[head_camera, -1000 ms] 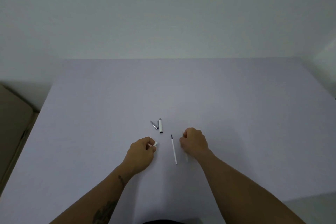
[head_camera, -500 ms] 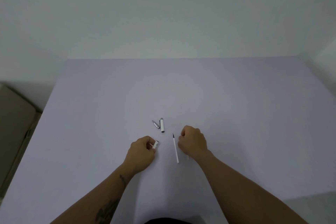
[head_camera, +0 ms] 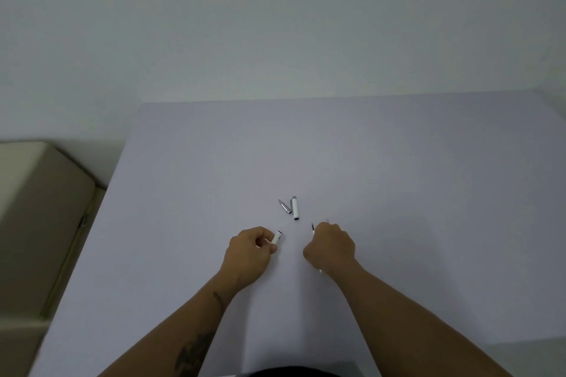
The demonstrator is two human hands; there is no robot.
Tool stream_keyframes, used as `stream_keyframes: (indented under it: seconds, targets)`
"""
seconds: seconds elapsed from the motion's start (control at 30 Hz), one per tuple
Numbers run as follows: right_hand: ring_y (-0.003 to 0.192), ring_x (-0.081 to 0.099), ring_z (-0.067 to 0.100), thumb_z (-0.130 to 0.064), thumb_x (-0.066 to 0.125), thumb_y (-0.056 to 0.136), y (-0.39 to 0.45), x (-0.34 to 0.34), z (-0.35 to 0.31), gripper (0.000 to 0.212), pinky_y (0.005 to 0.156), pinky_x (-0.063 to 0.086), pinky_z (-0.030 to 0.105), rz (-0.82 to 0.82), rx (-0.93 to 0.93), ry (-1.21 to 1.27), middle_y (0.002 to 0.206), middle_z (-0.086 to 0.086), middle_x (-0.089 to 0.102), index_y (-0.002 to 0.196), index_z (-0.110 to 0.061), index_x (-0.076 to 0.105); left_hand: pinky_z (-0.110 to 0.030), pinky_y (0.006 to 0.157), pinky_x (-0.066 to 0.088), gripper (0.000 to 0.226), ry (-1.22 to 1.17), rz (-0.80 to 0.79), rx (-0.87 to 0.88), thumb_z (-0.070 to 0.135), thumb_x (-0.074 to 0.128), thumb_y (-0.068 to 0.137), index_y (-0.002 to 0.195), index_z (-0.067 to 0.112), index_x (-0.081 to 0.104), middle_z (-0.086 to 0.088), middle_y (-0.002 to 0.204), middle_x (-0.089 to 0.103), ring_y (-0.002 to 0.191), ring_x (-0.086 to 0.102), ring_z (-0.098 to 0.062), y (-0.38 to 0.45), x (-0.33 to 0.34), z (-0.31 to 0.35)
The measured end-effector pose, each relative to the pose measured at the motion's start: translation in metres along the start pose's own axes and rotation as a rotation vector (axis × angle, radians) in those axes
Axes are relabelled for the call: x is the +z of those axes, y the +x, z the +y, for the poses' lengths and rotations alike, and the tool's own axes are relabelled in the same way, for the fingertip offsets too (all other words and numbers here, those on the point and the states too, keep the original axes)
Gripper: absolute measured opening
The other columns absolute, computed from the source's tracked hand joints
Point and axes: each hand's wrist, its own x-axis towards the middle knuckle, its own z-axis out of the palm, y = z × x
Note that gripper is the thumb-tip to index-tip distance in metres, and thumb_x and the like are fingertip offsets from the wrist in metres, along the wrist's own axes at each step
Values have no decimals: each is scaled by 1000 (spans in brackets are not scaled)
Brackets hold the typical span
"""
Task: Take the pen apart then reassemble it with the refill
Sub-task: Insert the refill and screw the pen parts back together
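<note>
A beige cushion [head_camera: 36, 208] is sitting off the counter's [head_camera: 398, 193] left edge, well apart from both hands.

The left hand [head_camera: 248, 257] is resting low on the pale counter, its fingers curling in around a short white barrel [head_camera: 277, 237]. The barrel's open end is sticking out past the thumb and forefinger, pointing up and to the right, toward the gap between the two hands. The rest of the barrel is lying hidden inside the fist.

Just beyond that gap, farther from the person than either hand, two loose parts are lying on the counter. The tip [head_camera: 284, 206], a small silver cone, is lying tilted, and the cap [head_camera: 295, 208], white with a grey end, is lying just beside it on the right, nearly touching at their near ends. Both are sitting apart from the hands, a little closer to the left hand's fingertips than to the right hand's knuckles.

The right hand [head_camera: 330, 249] is closing into a loose fist, knuckles facing up. It is gripping the refill [head_camera: 313, 227], a thin white rod whose dark point is poking out just above the forefinger on the hand's left side. A sliver of white is showing below the wrist, at the hand's near edge, though whether that is the refill's tail cannot be told. The two hands are staying apart, not touching each other.
</note>
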Motion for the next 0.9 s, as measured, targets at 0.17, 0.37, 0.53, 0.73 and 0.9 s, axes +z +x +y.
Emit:
stream_keyframes:
  seconds: [0.17,0.37,0.53,0.73,0.9]
  targets:
    - [71,56,29,-25,54,73,-1,-22,-15,13,61,39,28,11,15,248,74,2,58,66,-17,47,-31,71,52,14,-49,10,-2,18,58,90,96,22,70,-5,88,71,85,68,-26,-4,-3,-6]
    - [59,64,27,-22,55,69,-4,-61,-49,22,58,54,33,64,-89,703,54,-6,68,65,-4,66,-25,68,48,20,-69,8,-13,9,56,91,102,18,70,-5,89,68,75,59,-17,-5,-3,-6]
    - [62,69,16,-20,56,77,-7,-58,-57,19,61,55,31,31,-103,732,61,-8,74,63,-15,68,-21,64,46,24,-98,18,-15,2,59,85,95,20,70,0,83,62,71,53,-13,-4,-4,-6]
    - [53,65,6,-18,58,83,-7,-50,-63,19,58,52,26,-1,-102,767,62,-8,74,67,-16,67,-18,61,43,22,-124,41,-17,4,62,86,96,21,71,-1,87,64,73,53,-12,-2,-8,-9]
    - [65,70,15,-22,58,83,-4,-51,-67,19,66,58,36,17,-122,745,63,-8,74,67,-18,68,-20,63,44,21,-183,61,-27,5,63,86,91,24,71,0,89,65,76,55,-13,0,-12,-10]
